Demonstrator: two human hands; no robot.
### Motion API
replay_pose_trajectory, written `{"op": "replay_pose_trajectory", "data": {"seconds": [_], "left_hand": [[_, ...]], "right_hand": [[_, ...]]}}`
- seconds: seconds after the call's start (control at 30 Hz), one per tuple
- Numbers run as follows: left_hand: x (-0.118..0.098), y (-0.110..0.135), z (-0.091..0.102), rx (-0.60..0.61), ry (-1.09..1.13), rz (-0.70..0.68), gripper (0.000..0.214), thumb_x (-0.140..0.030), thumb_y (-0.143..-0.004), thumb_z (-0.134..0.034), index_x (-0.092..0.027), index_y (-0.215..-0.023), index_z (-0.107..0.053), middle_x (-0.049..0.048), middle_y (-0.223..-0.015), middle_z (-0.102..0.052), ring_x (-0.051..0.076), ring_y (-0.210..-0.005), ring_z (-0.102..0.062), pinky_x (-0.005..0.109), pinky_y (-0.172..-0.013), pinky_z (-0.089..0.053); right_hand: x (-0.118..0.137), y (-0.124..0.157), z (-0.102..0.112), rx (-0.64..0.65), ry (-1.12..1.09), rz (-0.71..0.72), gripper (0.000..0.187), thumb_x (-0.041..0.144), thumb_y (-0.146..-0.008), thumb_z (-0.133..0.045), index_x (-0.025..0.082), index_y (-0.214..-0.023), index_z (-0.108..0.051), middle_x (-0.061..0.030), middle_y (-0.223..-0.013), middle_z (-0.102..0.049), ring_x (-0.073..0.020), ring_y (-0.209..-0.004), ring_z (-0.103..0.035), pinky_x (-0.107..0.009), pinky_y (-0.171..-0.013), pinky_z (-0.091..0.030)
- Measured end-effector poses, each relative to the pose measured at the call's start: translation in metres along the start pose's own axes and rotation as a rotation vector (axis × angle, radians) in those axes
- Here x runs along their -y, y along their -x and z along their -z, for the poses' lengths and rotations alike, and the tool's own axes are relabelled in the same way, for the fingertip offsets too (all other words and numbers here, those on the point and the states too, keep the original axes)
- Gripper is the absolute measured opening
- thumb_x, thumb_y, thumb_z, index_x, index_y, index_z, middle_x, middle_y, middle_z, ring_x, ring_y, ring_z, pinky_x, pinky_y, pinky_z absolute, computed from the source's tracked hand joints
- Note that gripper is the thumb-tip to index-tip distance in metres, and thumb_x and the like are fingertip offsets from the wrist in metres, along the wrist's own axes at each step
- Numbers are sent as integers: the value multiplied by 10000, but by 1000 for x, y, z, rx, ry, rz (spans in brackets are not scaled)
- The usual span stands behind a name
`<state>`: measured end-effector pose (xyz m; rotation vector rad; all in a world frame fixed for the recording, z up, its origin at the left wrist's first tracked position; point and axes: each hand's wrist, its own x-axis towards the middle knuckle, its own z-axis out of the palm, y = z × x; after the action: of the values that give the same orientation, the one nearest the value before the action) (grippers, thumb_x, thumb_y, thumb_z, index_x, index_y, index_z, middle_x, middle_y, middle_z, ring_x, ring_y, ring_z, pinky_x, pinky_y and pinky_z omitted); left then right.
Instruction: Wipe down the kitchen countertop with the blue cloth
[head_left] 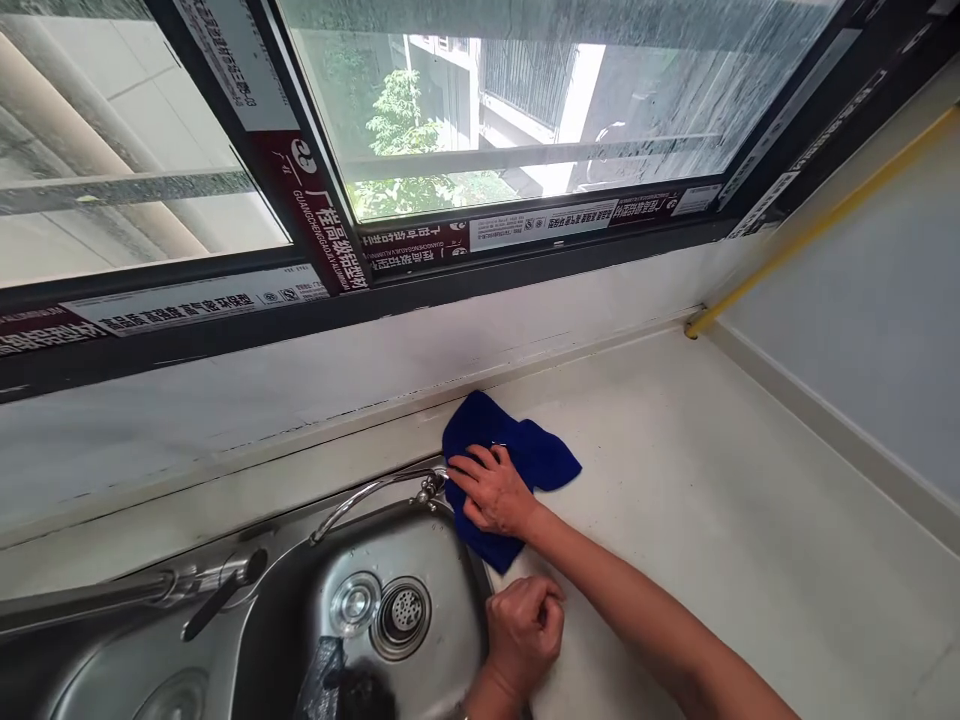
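A dark blue cloth (pixel 551 455) lies rumpled on the pale countertop, partly over the sink's back right corner. My right hand (pixel 496 495) rests on top of the cloth, palm down, with its fingers stretched out and apart. Beside its fingertips is the base of a thin curved metal faucet (pixel 375 487). Closer to me, my left hand (pixel 523 625) is closed in a fist at the right rim of the steel sink (pixel 442 640), below the cloth. Nothing shows in that fist.
A second faucet with a lever handle (pixel 225 590) stands at the left between the basins. A drain strainer (pixel 405 610) and a dark, partly transparent item (pixel 341 690) are in the sink. Behind are a framed window (pixel 525 225) and, at right, a yellow pipe (pixel 817 230).
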<state>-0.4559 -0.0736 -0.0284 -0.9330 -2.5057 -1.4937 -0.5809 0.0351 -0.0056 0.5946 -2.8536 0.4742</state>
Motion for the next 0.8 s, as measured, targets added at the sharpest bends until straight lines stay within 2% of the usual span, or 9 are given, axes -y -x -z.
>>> {"op": "replay_pose_trajectory", "data": {"seconds": [0.1, 0.17, 0.27, 0.33, 0.4, 0.5, 0.6, 0.7, 0.8], "left_hand": [[0, 0, 0, -2, -2, 8, 221, -77, -766, -452, -231, -732, -607, -38, -589, -652, 110, -539, -616, 232, -546, -409], [0, 0, 0, -5, 0, 11, 217, -80, -761, -455, -231, -732, -608, -37, -593, -658, 111, -544, -621, 229, -547, -413], [-1, -1, 1, -3, 6, 14, 215, -80, -762, -459, -230, -734, -611, -32, -600, -665, 113, -546, -623, 227, -545, -415], [-1, -1, 2, -5, 8, 15, 216, -79, -762, -462, -230, -735, -613, -32, -601, -666, 112, -537, -618, 229, -536, -409], [-1, 0, 1, -14, 8, 15, 215, -78, -755, -462, -231, -730, -612, -34, -596, -663, 114, -532, -615, 233, -534, -409], [0, 1, 0, -25, 9, 14, 223, -79, -749, -454, -233, -728, -614, -37, -590, -660, 120, -535, -620, 242, -543, -419], [1, 3, 0, -19, 18, 18, 229, -75, -745, -454, -234, -732, -618, -39, -608, -676, 119, -543, -627, 240, -552, -427], [0, 3, 0, -13, 31, 24, 232, -67, -746, -453, -233, -732, -615, -39, -622, -685, 115, -554, -635, 235, -558, -431], [0, 2, 1, -15, 36, 20, 231, -67, -752, -452, -230, -735, -614, -34, -620, -681, 115, -552, -632, 239, -553, -430]], "right_hand": [[2, -17, 0, 69, 4, 27, 461, 256, -844, -554, 156, -1292, -601, -116, -1422, -574, -348, -1347, -355, -562, -1038, -300], [2, -24, -3, 77, 9, 23, 493, 258, -835, -554, 128, -1309, -584, -138, -1416, -571, -354, -1356, -353, -558, -1056, -297], [1, -25, -7, 15, 8, -8, 557, 235, -811, -562, 78, -1344, -540, -194, -1531, -448, -335, -1340, -398, -517, -1078, -306], [1, -23, -10, -22, 7, -16, 462, 215, -793, -564, 74, -1232, -597, -218, -1563, -397, -325, -1334, -416, -494, -1089, -308], [2, -20, -10, -28, 8, -14, 354, 204, -781, -565, 100, -1113, -632, -211, -1535, -438, -323, -1361, -394, -489, -1103, -297], [7, -21, -8, -10, 17, -36, 350, 220, -746, -597, 119, -1078, -637, -199, -1488, -486, -331, -1377, -368, -497, -1099, -295], [10, -25, -8, -15, 17, -56, 292, 219, -706, -629, 128, -982, -659, -208, -1441, -507, -355, -1314, -414, -513, -1042, -333], [9, -26, -14, -92, -15, -99, 218, 181, -761, -600, 144, -966, -666, -178, -1352, -574, -325, -1245, -473, -492, -1006, -364], [5, -23, -20, -171, -27, -195, 275, 147, -899, -486, 125, -1118, -651, -172, -1278, -604, -266, -1209, -511, -437, -1017, -381]]}}
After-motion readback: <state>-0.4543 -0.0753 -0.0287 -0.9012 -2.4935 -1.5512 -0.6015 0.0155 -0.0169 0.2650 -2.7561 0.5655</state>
